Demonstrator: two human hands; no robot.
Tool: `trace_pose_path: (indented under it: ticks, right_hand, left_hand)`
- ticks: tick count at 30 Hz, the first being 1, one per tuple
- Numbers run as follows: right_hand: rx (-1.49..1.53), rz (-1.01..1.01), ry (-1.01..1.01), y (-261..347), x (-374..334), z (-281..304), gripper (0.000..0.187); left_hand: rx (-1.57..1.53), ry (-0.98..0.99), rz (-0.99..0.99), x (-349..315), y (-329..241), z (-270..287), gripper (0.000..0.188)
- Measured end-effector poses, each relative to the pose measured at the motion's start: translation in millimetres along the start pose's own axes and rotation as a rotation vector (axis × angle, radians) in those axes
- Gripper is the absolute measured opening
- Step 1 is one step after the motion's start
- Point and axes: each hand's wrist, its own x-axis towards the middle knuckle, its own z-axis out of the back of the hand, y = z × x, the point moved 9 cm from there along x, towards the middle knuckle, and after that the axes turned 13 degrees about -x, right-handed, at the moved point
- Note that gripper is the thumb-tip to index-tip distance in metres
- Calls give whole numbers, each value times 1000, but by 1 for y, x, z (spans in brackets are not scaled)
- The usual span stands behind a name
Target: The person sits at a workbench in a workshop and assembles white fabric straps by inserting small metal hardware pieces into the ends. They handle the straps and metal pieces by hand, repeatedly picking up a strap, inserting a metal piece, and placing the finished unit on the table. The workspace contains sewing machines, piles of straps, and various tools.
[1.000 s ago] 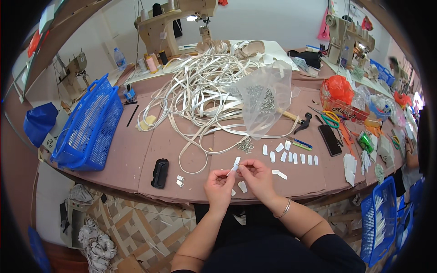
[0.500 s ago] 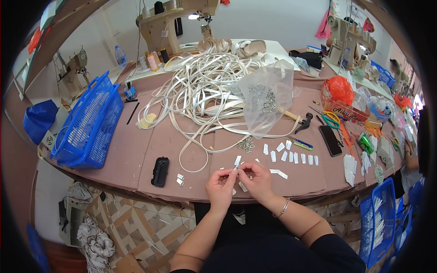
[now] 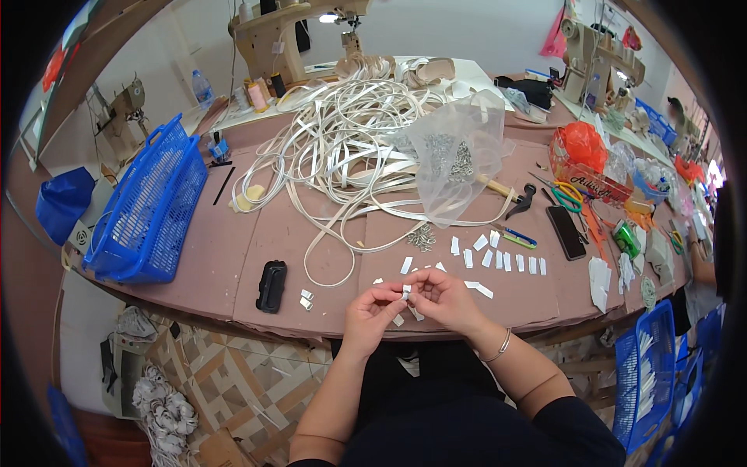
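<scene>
Near the front edge of the table, a small white strip (image 3: pixel 407 289) is pinched between the fingertips of both hands. My left hand (image 3: pixel 369 317) grips it from the left, thumb and forefinger together. My right hand (image 3: pixel 445 302) meets it from the right, its fingers curled. The strip looks folded over, but the fingers hide part of it. Cut white strip pieces (image 3: pixel 520 262) lie in a loose row to the right, and a few more lie around my hands. A small pile of metal rings (image 3: pixel 421 238) sits just beyond. Small white pieces with metal (image 3: pixel 306 300) lie left of my hands.
A large tangle of white cord (image 3: pixel 350 156) covers the back middle, beside a clear bag of metal parts (image 3: pixel 451 159). A hammer (image 3: pixel 523 200), scissors (image 3: pixel 568 198) and phone (image 3: pixel 566 232) lie right; a black case (image 3: pixel 271 286) and blue basket (image 3: pixel 148 206) left.
My right hand's fingers have shifted and lifted around the strip, so more of its white shows between the fingertips. Both hands stay together, and the whole view has moved slightly.
</scene>
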Motion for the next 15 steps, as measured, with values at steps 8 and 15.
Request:
trace_pose_path:
  ticks: [8,15]
  right_hand:
    - [-533,276,-98,46,-9,0,12]
    - [-288,-69,-27,19,-9,2,6]
  left_hand:
    - [102,-6,-61,-4,-10,-6,11]
    - [189,-118,14,-10,-16,-6,11]
